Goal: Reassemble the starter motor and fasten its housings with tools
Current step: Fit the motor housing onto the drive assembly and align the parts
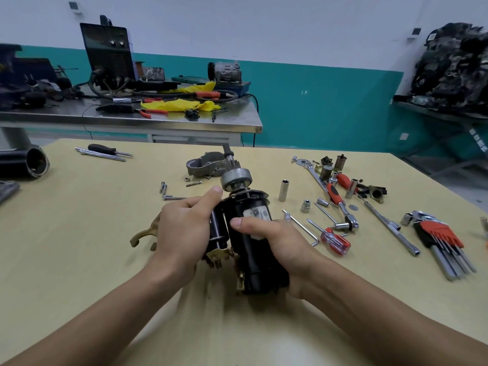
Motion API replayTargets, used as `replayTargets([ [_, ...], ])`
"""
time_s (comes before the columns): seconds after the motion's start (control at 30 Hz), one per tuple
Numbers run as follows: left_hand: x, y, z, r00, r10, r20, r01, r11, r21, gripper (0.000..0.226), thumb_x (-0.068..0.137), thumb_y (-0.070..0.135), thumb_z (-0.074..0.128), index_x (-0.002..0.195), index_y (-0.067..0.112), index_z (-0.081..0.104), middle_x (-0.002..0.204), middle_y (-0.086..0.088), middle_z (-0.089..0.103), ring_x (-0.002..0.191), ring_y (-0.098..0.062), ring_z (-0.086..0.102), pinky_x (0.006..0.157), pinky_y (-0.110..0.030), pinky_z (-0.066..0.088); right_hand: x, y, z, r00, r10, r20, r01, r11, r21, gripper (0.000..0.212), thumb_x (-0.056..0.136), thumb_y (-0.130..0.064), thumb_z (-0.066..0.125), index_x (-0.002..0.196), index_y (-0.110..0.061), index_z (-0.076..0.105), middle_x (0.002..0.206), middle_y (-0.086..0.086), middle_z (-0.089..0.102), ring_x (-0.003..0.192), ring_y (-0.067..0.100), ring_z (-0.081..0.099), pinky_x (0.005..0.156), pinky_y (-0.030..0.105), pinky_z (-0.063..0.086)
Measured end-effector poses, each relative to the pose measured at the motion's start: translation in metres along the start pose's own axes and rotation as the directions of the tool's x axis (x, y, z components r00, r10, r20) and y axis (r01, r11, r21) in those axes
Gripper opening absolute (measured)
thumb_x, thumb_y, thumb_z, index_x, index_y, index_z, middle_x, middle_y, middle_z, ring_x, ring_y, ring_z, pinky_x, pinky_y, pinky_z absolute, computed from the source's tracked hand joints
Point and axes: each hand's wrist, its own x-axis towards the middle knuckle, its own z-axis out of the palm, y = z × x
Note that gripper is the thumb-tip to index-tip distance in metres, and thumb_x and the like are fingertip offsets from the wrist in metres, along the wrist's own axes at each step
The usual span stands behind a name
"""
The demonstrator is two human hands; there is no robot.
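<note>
Starter motor (253, 233) between both hands (184, 228)

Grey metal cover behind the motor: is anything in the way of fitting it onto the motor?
Nothing visible blocks it. The left hand and right hand hold the motor, its shaft end pointing at the cover; loose bolts lie left of it.
</note>
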Motion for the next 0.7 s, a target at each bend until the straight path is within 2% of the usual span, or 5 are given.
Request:
replayTargets([
  [0.13, 0.007, 0.003, -0.003, 0.940, -0.330, 0.092, 0.337, 0.938, -0.079, 0.031, 0.084, 0.040, 0.075, 0.075, 0.010, 0.079, 0.076, -0.014, 0.076, 0.060, -0.031, 0.071, 0.056, -0.038, 0.056, 0.003, -0.004, -0.006, 0.984, 0.126, 0.125, -0.131, 0.991, 0.033, 0.022, 0.070, -0.032, 0.081, 0.083, -0.014, 0.081, 0.084, 0.014, 0.074, 0.063, 0.026, 0.069, 0.059, 0.034, 0.058],
  [0.2, 0.011, 0.005, -0.008, 0.908, -0.390, 0.151, 0.403, 0.912, -0.072, 0.029, 0.083, 0.036, 0.076, 0.088, 0.008, 0.079, 0.084, -0.017, 0.077, 0.063, -0.033, 0.073, 0.059, -0.040, 0.057, 0.003, -0.005, -0.006, 0.975, 0.154, 0.157, -0.158, 0.987, 0.013, 0.017, 0.068, -0.033, 0.080, 0.074, -0.017, 0.080, 0.079, 0.012, 0.072, 0.060, 0.025, 0.067, 0.060, 0.033, 0.058],
  [0.33, 0.013, 0.006, -0.009, 0.905, -0.394, 0.160, 0.410, 0.909, -0.078, 0.031, 0.082, 0.036, 0.076, 0.095, 0.008, 0.079, 0.091, -0.018, 0.077, 0.069, -0.034, 0.073, 0.064, -0.041, 0.058, 0.005, -0.005, -0.005, 0.979, 0.150, 0.139, -0.154, 0.988, 0.018, 0.019, 0.073, -0.032, 0.080, 0.080, -0.014, 0.079, 0.079, 0.013, 0.072, 0.060, 0.026, 0.067, 0.059, 0.033, 0.058],
  [0.53, 0.008, 0.004, 0.000, 0.949, -0.305, 0.083, 0.312, 0.945, -0.097, 0.033, 0.080, 0.038, 0.079, 0.077, 0.005, 0.080, 0.078, -0.020, 0.075, 0.059, -0.032, 0.070, 0.057, -0.038, 0.055, 0.007, -0.002, -0.005, 0.991, 0.121, 0.059, -0.121, 0.993, 0.008, 0.053, 0.060, -0.040, 0.084, 0.103, -0.010, 0.075, 0.088, 0.015, 0.075, 0.064, 0.028, 0.069, 0.062, 0.035, 0.056],
  [0.7, 0.012, 0.008, -0.009, 0.908, -0.355, 0.224, 0.369, 0.929, -0.022, 0.026, 0.080, 0.037, 0.078, 0.087, 0.013, 0.082, 0.089, -0.018, 0.077, 0.068, -0.033, 0.074, 0.054, -0.034, 0.056, 0.005, -0.002, -0.011, 0.980, 0.139, 0.145, -0.143, 0.989, 0.021, 0.036, 0.067, -0.037, 0.082, 0.094, -0.014, 0.078, 0.087, 0.013, 0.074, 0.065, 0.026, 0.069, 0.062, 0.034, 0.057],
])
